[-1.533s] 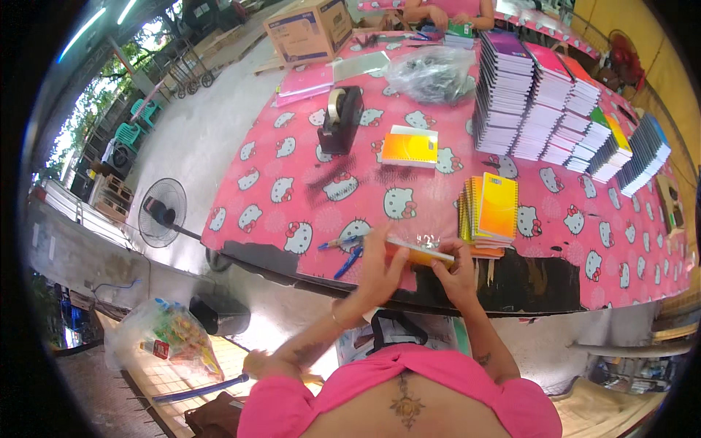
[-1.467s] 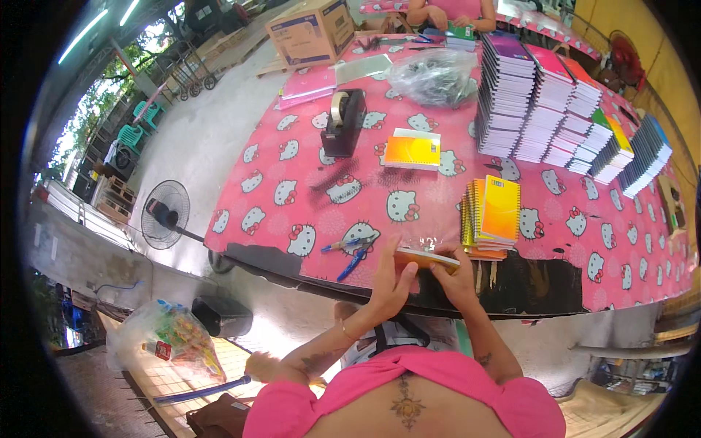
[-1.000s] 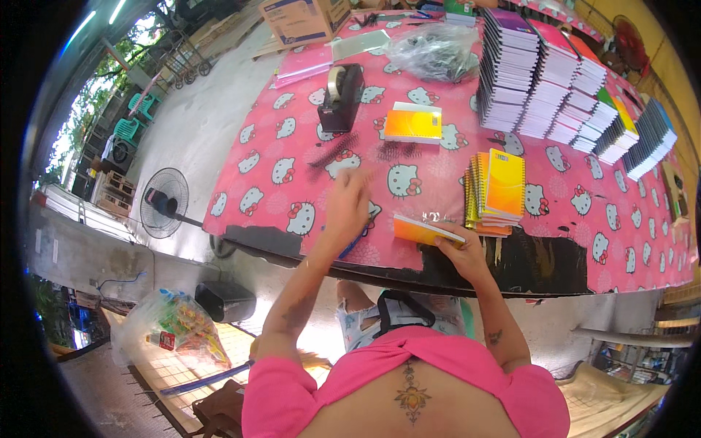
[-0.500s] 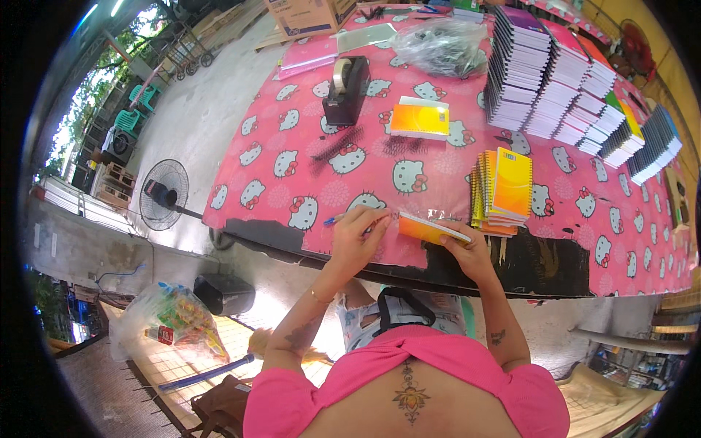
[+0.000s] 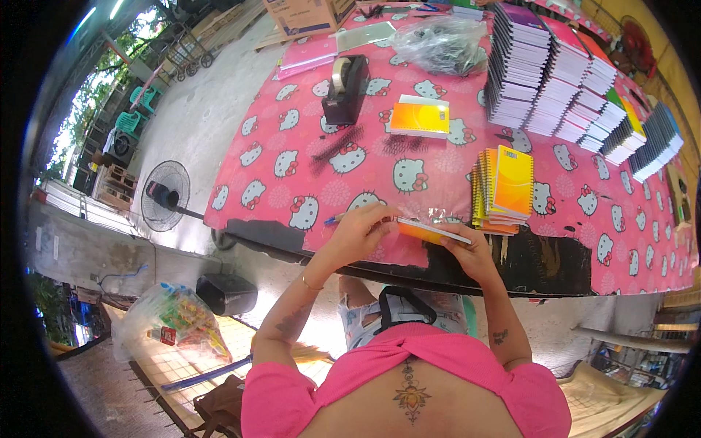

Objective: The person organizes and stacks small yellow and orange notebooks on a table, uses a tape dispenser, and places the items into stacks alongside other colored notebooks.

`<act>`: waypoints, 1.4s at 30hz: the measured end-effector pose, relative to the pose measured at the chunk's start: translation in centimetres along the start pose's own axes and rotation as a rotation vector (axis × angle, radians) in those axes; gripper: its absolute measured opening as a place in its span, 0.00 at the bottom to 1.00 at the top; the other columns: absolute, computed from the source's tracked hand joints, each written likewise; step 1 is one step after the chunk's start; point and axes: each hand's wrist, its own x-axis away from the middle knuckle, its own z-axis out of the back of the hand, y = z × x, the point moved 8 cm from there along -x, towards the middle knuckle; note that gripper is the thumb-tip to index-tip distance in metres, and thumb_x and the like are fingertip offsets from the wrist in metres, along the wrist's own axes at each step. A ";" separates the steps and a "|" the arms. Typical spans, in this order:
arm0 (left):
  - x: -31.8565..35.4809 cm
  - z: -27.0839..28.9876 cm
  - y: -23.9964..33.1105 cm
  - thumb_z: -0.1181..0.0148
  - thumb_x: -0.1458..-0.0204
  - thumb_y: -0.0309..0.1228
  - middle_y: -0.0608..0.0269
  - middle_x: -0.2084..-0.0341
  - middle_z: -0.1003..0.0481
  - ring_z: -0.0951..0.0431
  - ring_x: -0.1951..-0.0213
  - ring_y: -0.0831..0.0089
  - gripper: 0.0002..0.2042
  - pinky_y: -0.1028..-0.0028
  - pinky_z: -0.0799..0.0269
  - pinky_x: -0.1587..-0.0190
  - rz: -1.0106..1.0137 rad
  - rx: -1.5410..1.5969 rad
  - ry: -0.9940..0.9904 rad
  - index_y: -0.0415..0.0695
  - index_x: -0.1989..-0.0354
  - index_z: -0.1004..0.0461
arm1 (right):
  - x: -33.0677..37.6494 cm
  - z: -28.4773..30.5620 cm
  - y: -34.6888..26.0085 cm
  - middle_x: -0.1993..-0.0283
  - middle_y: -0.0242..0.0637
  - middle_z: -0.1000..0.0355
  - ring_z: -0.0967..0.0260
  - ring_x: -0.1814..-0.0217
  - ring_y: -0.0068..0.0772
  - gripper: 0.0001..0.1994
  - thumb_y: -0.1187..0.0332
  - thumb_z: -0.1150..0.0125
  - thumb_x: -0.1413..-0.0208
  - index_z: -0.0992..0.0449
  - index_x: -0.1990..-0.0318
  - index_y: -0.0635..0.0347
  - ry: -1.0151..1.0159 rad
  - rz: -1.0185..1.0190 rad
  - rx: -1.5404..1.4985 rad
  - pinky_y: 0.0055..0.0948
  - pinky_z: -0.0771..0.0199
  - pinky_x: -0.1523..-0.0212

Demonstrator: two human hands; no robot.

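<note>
Both hands pinch one orange notebook (image 5: 431, 232) at the table's (image 5: 292, 168) near edge: left hand (image 5: 363, 235) at 9 o'clock, right hand (image 5: 469, 252) at 3. A small stack (image 5: 504, 191) looks done; many remain.

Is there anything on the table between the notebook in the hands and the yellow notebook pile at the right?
Nothing visible: the orange notebook, held by both hands, is just left of the yellow spiral pile, with only bare tablecloth between.

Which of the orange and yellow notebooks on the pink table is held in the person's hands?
The thin orange notebook at the table's near edge, gripped by left hand and right hand. The others lie on the tablecloth: a stack and a single one.
</note>
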 end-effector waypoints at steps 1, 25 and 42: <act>-0.2 -0.1 -0.1 0.40 0.44 0.28 0.53 0.65 0.23 0.23 0.64 0.60 0.14 0.69 0.28 0.60 0.006 0.067 -0.002 0.40 0.50 0.25 | 0.0 0.0 0.0 0.57 0.31 0.24 0.31 0.54 0.19 0.11 0.76 0.41 0.39 0.23 0.50 0.66 0.003 0.003 -0.001 0.19 0.33 0.50; -1.4 -0.2 2.7 0.36 0.48 0.37 0.49 0.47 0.31 0.30 0.46 0.48 0.25 0.54 0.34 0.46 -0.110 -0.397 -0.022 0.40 0.44 0.31 | 0.2 -0.5 -1.1 0.54 0.34 0.22 0.29 0.52 0.20 0.13 0.75 0.42 0.38 0.24 0.47 0.66 0.013 0.006 -0.017 0.22 0.30 0.48; 1.6 -4.3 4.6 0.51 0.46 0.61 0.49 0.32 0.42 0.46 0.30 0.52 0.41 0.37 0.54 0.37 -0.035 -0.979 0.196 0.39 0.34 0.39 | 0.9 -0.5 -4.0 0.55 0.35 0.22 0.29 0.53 0.19 0.14 0.75 0.41 0.40 0.24 0.47 0.67 0.006 -0.001 0.078 0.23 0.29 0.49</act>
